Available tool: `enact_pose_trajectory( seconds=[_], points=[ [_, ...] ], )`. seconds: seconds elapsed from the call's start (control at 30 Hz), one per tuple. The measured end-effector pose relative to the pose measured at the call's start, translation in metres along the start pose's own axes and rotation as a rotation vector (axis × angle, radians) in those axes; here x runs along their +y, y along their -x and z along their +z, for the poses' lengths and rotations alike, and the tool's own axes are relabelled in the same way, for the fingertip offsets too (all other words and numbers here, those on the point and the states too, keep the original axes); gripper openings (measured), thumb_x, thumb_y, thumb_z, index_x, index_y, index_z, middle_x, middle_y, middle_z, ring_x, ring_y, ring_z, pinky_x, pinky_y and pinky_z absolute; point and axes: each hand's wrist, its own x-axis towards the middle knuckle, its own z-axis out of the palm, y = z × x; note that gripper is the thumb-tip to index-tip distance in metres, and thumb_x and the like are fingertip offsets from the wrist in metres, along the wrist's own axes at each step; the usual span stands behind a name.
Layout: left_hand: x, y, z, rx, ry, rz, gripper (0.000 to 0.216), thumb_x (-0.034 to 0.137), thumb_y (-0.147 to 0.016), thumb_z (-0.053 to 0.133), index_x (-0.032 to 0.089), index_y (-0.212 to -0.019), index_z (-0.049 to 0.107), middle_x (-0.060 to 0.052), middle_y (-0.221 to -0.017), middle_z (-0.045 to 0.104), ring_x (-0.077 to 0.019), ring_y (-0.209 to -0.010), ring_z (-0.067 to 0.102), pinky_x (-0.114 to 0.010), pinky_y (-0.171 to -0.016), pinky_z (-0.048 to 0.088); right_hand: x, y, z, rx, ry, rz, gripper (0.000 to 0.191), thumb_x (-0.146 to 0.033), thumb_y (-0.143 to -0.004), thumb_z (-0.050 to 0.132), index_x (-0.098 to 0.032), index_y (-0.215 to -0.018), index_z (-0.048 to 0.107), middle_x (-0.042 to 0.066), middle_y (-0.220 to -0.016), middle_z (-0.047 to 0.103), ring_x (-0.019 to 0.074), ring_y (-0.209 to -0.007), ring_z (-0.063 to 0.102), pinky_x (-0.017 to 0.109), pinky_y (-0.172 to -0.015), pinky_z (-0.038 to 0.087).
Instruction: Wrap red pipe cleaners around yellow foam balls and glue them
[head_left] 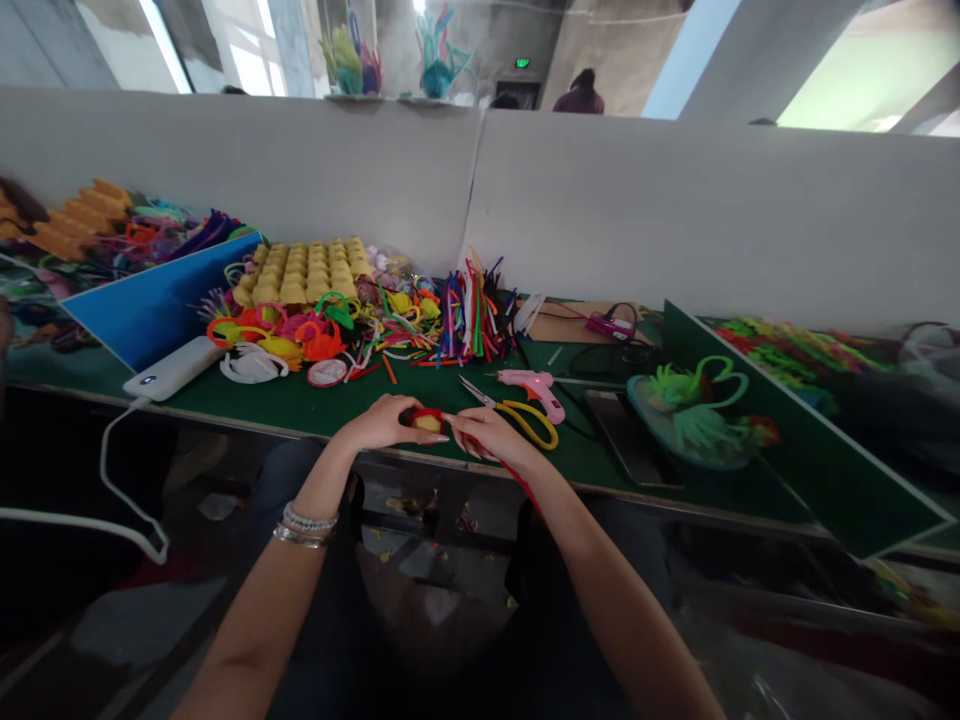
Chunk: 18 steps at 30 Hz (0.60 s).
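My left hand (pixel 381 420) is closed around a small yellow cup-like piece (pixel 427 423) with red along its edge, held over the table's front edge. My right hand (pixel 487 434) is pinched against the right side of that piece. From it a red pipe cleaner (pixel 523 484) trails back along my right forearm. Scissors (pixel 536 424) with yellow handles lie just beyond my right hand, blades pointing left. Beside them rests a pink glue gun (pixel 536 388). The fingers hide part of the yellow piece and where the red strand meets it.
A yellow egg tray (pixel 304 272) sits among colourful pipe-cleaner pieces at the back left. Upright bundled pipe cleaners (pixel 474 315) stand at centre back. A white power bank (pixel 176 368), a phone (pixel 630 437) and a tray of green pieces (pixel 694 415) lie nearby. Blue (pixel 165 295) and green (pixel 787 440) panels flank the area.
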Motion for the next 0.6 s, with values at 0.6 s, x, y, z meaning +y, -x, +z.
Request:
enact_pose_trajectory(
  seconds=[0.6],
  points=[
    [0.006, -0.029, 0.030, 0.287, -0.085, 0.056, 0.054, 0.054, -0.058, 0.072, 0.019, -0.098, 0.065, -0.009, -0.094, 0.064, -0.0294, -0.096, 0.048, -0.038, -0.085, 0.035, 0.012, -0.005, -0.011, 0.265, 0.052, -0.166, 0.049, -0.061, -0.080, 0.047, -0.017, -0.057, 0.049, -0.005, -0.045, 0.039, 0.0057, -0.041, 0.033, 0.022, -0.042, 0.023]
  ],
)
